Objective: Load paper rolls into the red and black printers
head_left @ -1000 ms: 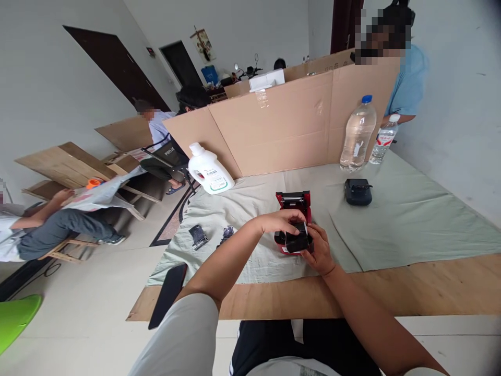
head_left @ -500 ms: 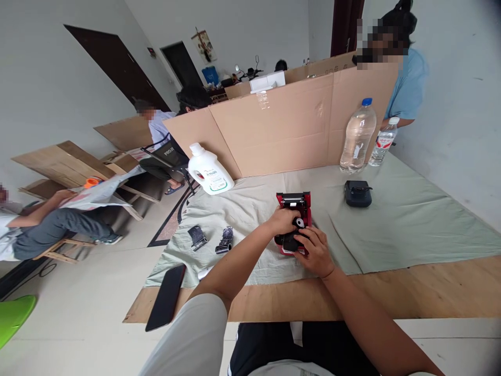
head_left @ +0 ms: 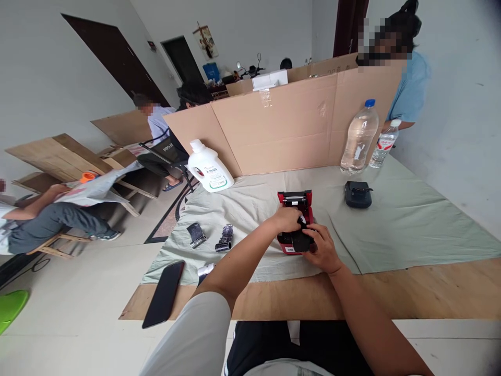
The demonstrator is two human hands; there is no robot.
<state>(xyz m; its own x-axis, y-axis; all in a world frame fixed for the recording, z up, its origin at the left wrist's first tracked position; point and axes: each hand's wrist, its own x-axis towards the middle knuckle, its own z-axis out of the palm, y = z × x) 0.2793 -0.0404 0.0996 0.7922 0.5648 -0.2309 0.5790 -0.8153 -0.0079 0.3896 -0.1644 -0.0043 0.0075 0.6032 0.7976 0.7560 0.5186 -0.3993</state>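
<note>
a boxy red-and-black device is sitting on the wrinkled, pale green cloth in front of the person, its hard glossy lid standing open. the left hand is curling down into the cavity beside a round white disc; its fingertips are hiding inside, so whether they are pinching anything i cannot tell. the right hand is bending its fingers against the edge of a smooth, flat black piece at the device's near side; whether it is clamping or merely touching i cannot tell.

to the left, two crinkled strips of shiny dark film are lying near each other, and a slab-like black phone is overlapping the grainy bare wood. a rounded black case is resting to the right. behind, a white plastic jug and two clear bottles are standing before creased brown cardboard.
</note>
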